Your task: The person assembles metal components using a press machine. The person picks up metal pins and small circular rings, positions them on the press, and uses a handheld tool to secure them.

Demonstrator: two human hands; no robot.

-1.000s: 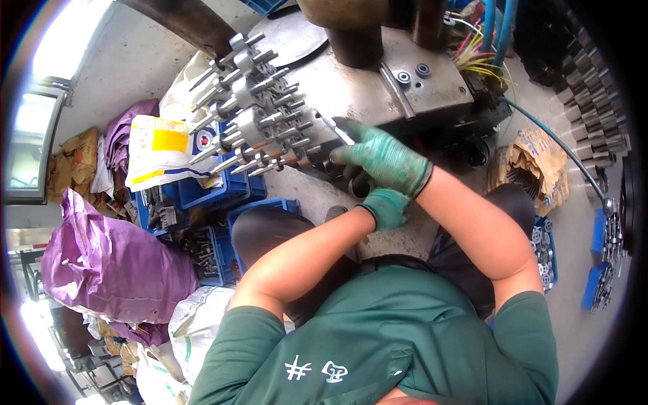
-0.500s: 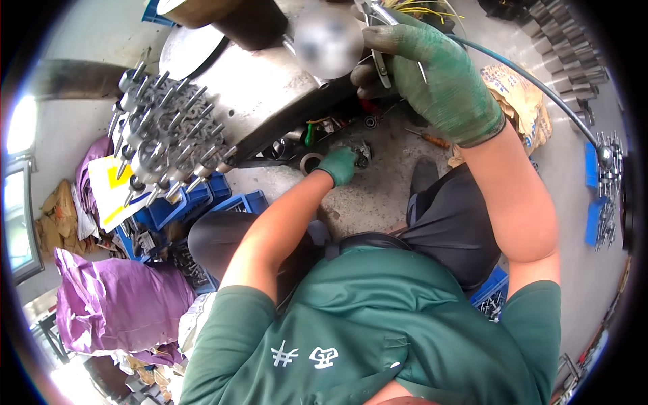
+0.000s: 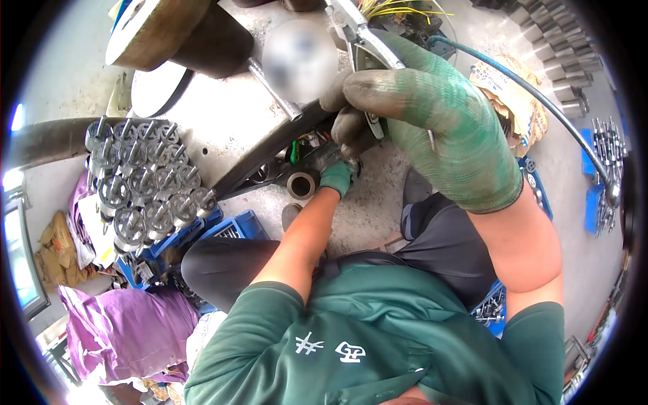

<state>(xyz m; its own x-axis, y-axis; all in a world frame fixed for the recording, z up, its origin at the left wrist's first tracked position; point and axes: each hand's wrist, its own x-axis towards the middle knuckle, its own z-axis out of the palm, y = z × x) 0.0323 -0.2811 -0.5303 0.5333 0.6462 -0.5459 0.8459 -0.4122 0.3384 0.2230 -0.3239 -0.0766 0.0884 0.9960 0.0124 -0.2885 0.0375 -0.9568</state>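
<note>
right hand (image 3: 445, 128) raised with tool (image 3: 347, 15), left hand (image 3: 336, 178) low

This is a workshop. Metal parts (image 3: 143, 181) cluster left of the left hand (image 3: 336, 178), shiny cylinders (image 3: 559, 50) far to its right.

"Which greens did you see?"

"The right glove (image 3: 445, 128), right of centre, was green with a fine ribbed knit and brown-grey stained fingers. The left glove (image 3: 335, 179), near the middle of the frame, was a plainer green. The shirt (image 3: 398, 304) along the bottom was dark green with white markings."

"Anything paler or darker?"

"The tool (image 3: 349, 16) at top centre was silver, the trousers (image 3: 445, 250) below centre dark grey."

"And the brighter colours?"

"The sack (image 3: 128, 331) at lower left was purple, the bin (image 3: 255, 223) left of centre blue, the wires (image 3: 375, 7) at the top yellow, and the hose (image 3: 487, 63) at upper right teal."
</note>
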